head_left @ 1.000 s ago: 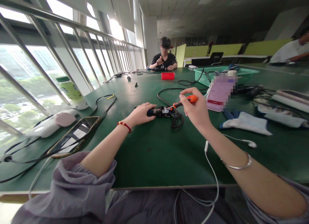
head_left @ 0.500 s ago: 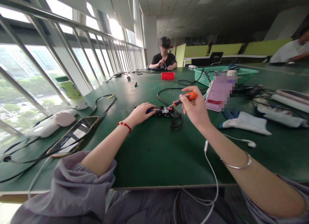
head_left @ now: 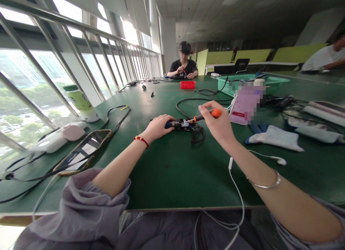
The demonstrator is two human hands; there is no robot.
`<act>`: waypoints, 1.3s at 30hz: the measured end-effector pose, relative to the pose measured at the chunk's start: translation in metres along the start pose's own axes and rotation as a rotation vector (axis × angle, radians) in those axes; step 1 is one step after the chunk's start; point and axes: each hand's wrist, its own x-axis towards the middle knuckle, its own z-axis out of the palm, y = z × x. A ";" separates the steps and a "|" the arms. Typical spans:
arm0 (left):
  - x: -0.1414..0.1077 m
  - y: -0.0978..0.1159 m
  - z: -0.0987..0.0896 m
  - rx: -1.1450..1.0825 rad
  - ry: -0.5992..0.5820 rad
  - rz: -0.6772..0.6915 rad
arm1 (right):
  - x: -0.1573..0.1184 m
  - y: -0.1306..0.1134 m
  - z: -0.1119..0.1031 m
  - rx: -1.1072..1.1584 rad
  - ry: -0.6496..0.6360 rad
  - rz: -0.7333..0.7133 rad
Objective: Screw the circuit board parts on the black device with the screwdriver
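On the green table [head_left: 161,185] lies a dark corded device [head_left: 185,125] with a blue end, its right part opened so that wires and a pale metallic part show. My left hand [head_left: 159,127] is closed around the blue left end and presses it to the tabletop. A screwdriver [head_left: 199,118] with an orange and black handle is gripped by my right hand [head_left: 217,122]. Its shaft points left, with the tip at the opened part; whether it sits in a screw is too small to tell. A black cord loops behind and beside the device.
A phone [head_left: 83,151], a white case [head_left: 58,136] and a green bottle [head_left: 81,102] stand left by the railing. Rightward are an upright pink-screened phone [head_left: 244,104], gloves [head_left: 275,136], earphones [head_left: 281,160] and a green basket [head_left: 225,86]. A red tray [head_left: 188,85] sits before a co-worker [head_left: 183,64].
My right hand has tipped the screwdriver lower, so the handle lies flatter and the fingers have shifted on it. My left hand and the device stay in place.
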 end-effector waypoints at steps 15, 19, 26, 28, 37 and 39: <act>0.000 0.002 0.002 0.029 -0.007 0.018 | 0.000 -0.002 0.001 0.111 0.037 -0.039; -0.001 0.000 -0.001 -0.003 -0.033 0.042 | 0.000 -0.003 -0.001 0.023 0.039 0.030; 0.002 -0.009 -0.003 -0.114 -0.057 0.072 | 0.003 0.002 -0.002 0.115 0.037 -0.009; 0.003 -0.011 -0.004 -0.151 -0.053 0.068 | 0.003 0.004 -0.002 0.103 0.037 0.004; 0.001 -0.007 0.000 -0.084 0.010 0.039 | 0.001 0.001 -0.002 0.107 -0.009 -0.005; 0.001 -0.006 0.001 -0.071 0.018 0.029 | 0.001 0.001 -0.002 0.081 -0.002 0.024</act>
